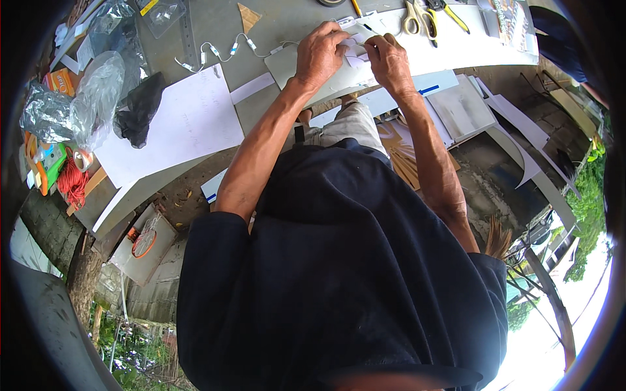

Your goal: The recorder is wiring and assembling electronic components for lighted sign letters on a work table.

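Note:
My left hand [319,52] has its fingers curled at a small white cut piece [355,57] over a pale sheet [293,68] near the bench's middle. Opposite it, my right hand [388,62] pinches at the same piece with bent fingers; the exact grip at the fingertips is too small to make out. A wire string of small white modules [231,49] runs left of the sheet. Scissors [412,23] and yellow-handled pliers [456,18] lie beyond my right hand.
A large white paper [176,117], plastic bags [94,98], a black cloth [137,111] and red cord [72,179] crowd the left. Panels [456,111] are stacked below the bench at right. Someone's dark-clothed leg [557,39] shows at far right; a hoop [143,241] stands lower left.

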`<state>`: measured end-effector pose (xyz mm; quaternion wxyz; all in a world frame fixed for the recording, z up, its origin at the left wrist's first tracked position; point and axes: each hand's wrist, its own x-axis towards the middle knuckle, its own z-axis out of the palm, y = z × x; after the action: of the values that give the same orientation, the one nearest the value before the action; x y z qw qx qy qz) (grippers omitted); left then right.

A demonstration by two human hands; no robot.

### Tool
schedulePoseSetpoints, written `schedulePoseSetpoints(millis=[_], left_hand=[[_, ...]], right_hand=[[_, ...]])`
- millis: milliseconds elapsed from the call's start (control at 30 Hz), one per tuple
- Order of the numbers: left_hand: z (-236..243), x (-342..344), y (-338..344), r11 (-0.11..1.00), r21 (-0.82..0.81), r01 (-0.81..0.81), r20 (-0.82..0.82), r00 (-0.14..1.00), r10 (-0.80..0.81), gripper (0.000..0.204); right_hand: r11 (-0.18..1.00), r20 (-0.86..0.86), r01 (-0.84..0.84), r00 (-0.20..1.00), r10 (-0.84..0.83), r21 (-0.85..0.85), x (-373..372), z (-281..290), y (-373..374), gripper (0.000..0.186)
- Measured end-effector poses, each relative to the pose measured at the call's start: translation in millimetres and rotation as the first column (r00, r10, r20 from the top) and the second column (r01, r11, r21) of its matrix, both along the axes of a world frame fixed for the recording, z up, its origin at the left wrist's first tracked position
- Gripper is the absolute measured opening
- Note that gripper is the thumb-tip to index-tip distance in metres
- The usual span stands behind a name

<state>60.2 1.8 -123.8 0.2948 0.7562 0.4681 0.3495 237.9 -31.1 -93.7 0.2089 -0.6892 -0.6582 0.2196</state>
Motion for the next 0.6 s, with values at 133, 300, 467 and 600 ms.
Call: schedulePoseSetpoints(millis=[133, 300, 467, 600], left_hand=[[-6, -5, 2, 0.999, 0.026, 0.021, 0.009, 1.0, -0.021, 0.023], [-14, -10, 7, 0.997, 0.042, 0.064, 0.058, 0.996, -0.066, 0.016], [-11, -11, 10, 0.997, 0.004, 0.076, 0.068, 0.995, -0.076, 0.013], [-13, -17, 18, 0.992, 0.008, 0.13, 0.079, 0.988, -0.13, 0.013]], right_hand=[[0.998, -0.001, -0.055, 0.998, 0.055, 0.013, 10, -7, 16, 0.019], [0.999, -0.084, -0.023, 0.996, 0.019, -0.041, 10, -10, 24, 0.022], [0.996, -0.099, -0.021, 0.995, 0.013, -0.087, 13, -15, 26, 0.024], [0.986, -0.053, -0.052, 0.998, 0.044, -0.16, 12, -12, 31, 0.024]])
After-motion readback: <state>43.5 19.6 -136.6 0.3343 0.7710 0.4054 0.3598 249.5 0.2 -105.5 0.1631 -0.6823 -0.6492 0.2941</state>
